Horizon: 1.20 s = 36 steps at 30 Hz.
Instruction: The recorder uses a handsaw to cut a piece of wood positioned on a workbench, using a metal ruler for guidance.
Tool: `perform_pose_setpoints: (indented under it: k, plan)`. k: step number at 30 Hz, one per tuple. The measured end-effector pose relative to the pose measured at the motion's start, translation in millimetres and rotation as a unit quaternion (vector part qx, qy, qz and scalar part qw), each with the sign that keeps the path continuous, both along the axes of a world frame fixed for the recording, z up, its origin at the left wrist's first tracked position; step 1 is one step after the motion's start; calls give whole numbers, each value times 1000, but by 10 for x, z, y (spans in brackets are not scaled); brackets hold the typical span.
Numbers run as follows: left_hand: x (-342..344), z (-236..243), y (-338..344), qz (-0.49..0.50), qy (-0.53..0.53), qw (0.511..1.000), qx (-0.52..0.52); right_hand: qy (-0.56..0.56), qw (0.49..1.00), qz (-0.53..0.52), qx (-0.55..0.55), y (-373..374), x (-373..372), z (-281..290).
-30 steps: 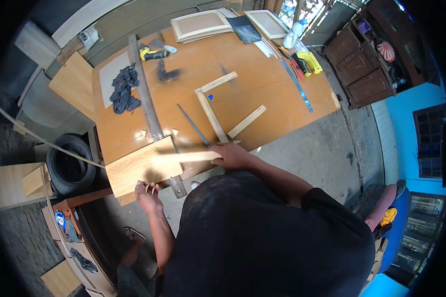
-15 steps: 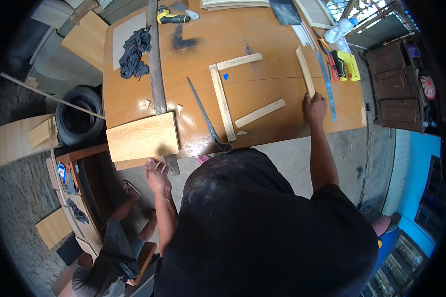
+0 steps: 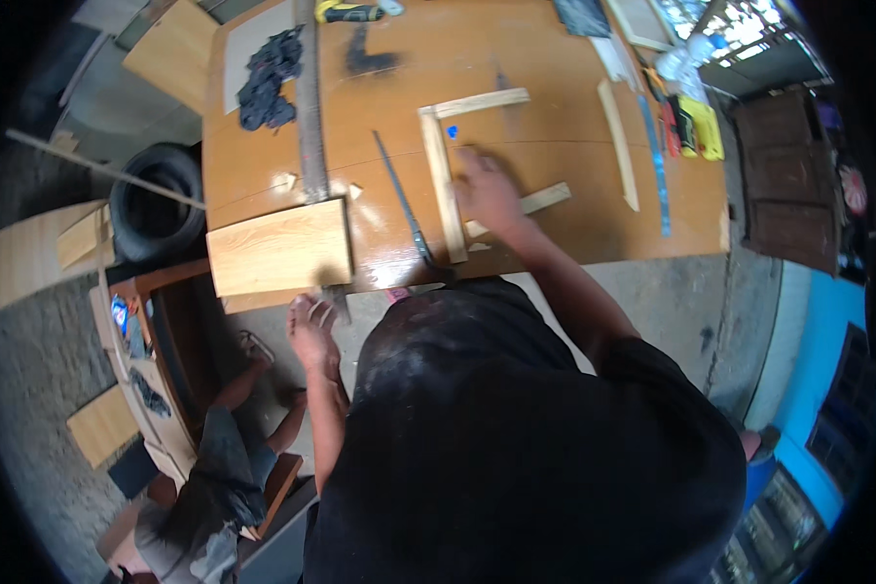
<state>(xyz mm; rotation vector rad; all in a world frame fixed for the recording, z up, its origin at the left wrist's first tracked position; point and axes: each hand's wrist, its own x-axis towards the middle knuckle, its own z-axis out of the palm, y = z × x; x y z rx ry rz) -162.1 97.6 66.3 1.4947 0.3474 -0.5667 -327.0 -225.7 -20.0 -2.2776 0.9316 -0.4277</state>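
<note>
The person's right hand [image 3: 489, 191] lies spread and blurred on the worktop [image 3: 555, 127], its fingers [image 3: 472, 165] loosely open and gripping nothing, pressed over the near end of a short wooden strip [image 3: 540, 200] that lies just right of the long strip [image 3: 442, 183] of an L-shaped frame [image 3: 472, 102]. The step in hand looks like fitting that short strip against the long one. The left hand [image 3: 311, 326] hangs at the worktop's near edge, fingers curled below a flat wooden panel [image 3: 280, 245]; whether they grip anything cannot be told. Next calls for sliding the strip square against the frame. A handsaw [image 3: 404, 209] lies just left of the fingers.
</note>
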Motion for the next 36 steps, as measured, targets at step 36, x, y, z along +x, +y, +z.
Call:
perform_pose_setpoints:
  k: [36]
  plan:
    - [1058, 619, -119, -153, -143, 960, -188, -71, 985, 150, 41, 1752, 742, 1491]
